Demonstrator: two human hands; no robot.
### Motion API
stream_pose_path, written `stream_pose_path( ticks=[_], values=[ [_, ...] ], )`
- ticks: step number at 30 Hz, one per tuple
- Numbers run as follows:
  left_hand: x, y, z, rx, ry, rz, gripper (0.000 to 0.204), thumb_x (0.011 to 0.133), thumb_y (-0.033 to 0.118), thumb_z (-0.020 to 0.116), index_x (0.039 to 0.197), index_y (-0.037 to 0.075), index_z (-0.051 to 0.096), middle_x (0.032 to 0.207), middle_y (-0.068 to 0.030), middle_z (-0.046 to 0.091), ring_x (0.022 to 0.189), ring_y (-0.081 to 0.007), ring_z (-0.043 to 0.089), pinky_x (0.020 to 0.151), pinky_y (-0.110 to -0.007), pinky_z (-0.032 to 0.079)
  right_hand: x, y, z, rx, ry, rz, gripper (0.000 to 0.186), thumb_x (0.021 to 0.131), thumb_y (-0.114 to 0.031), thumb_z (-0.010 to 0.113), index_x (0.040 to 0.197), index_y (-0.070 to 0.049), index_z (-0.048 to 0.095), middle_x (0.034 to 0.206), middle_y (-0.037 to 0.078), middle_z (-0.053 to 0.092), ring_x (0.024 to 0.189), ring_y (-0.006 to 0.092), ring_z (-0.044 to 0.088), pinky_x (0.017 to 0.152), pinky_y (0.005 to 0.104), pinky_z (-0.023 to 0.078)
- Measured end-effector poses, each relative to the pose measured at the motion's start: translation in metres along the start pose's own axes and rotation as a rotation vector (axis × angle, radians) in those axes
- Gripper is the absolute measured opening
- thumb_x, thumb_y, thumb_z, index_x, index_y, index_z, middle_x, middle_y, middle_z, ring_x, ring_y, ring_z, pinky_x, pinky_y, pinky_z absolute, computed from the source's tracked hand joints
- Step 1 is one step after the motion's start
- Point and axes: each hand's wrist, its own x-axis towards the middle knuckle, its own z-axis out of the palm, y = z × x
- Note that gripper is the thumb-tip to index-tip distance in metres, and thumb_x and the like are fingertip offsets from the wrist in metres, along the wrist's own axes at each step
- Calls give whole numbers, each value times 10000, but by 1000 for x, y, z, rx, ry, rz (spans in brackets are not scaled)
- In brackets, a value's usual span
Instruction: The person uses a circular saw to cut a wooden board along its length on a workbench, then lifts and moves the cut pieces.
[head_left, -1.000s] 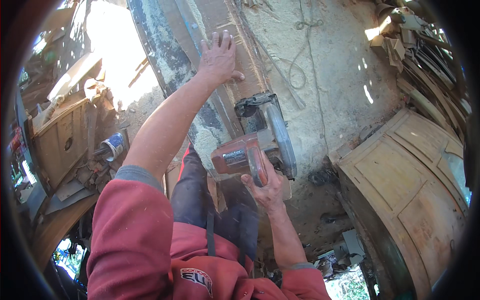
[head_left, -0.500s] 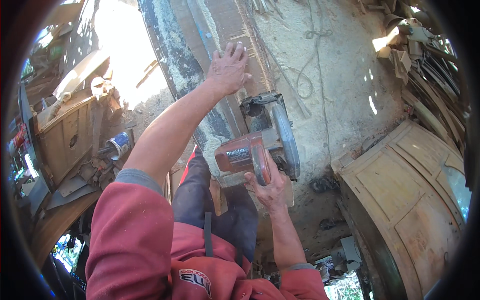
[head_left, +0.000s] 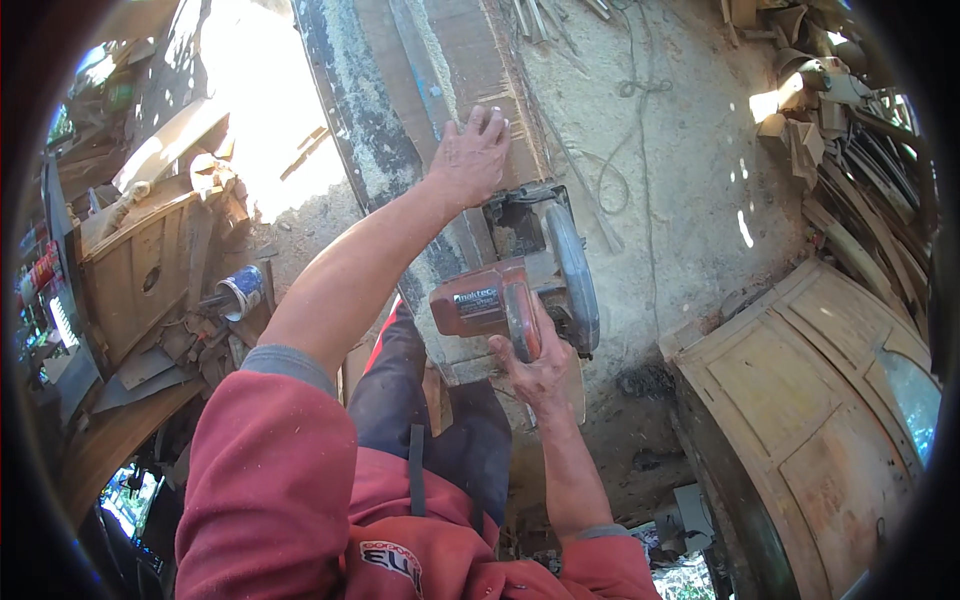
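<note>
My right hand [head_left: 541, 368] is wrapped round the rear handle of a red and black circular saw [head_left: 487, 298]. The saw's base rests at the near end of a long, worn workbench [head_left: 372, 135], with its grey blade guard over the right side. On the bench lies a brown wooden board [head_left: 470, 60] with a rough, splintered right edge. My left hand [head_left: 472, 160] lies on that board just beyond the saw, fingers spread and pointing away from me. The blade itself is hidden under the guard.
Paneled wooden doors [head_left: 800, 390] lean at the right, below a pile of scrap wood [head_left: 870, 190]. A cord [head_left: 640, 130] trails over the dusty ground beyond the saw. To the left stand a blue and white can [head_left: 241, 292] and a wooden panel [head_left: 150, 270] among offcuts.
My left hand appears slightly nearer the saw, and the view has shifted a little. My right hand keeps its grip on the circular saw, which has barely moved.
</note>
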Motion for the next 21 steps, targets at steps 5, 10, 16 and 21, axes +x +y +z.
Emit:
stream_pose_path(
  ticks=[5, 10, 16, 21],
  values=[
    [1, -2, 2, -2, 11, -7, 723, 825, 206, 687, 1480, 9, 450, 1514, -151, 406, 1394, -327, 379, 913, -463, 455, 14, -19, -2, 3, -43, 84, 798, 842, -331, 850, 1443, 55, 496, 1240, 249, 692, 1059, 336, 734, 854, 385, 594],
    [4, -4, 1, -29, 23, -6, 655, 852, 201, 648, 1455, 5, 482, 1508, -150, 412, 1392, -327, 380, 917, -469, 453, 26, -17, 5, 17, -12, 4, 794, 840, -310, 854, 1440, 66, 494, 1223, 246, 700, 1056, 324, 737, 857, 382, 594],
    [9, -10, 2, -60, 29, -9, 596, 886, 195, 595, 1442, 4, 494, 1491, -147, 427, 1387, -322, 385, 912, -476, 454, 44, -21, 13, 31, 8, -26, 793, 843, -319, 850, 1433, 73, 494, 1202, 257, 704, 1041, 348, 738, 839, 391, 597],
    [10, -11, 2, -87, 85, -14, 577, 884, 187, 589, 1425, 3, 511, 1470, -132, 448, 1377, -306, 391, 906, -467, 455, 50, -24, 20, 34, 26, 3, 786, 844, -331, 849, 1419, 78, 501, 1181, 262, 707, 1033, 359, 738, 823, 402, 603]
  ],
)
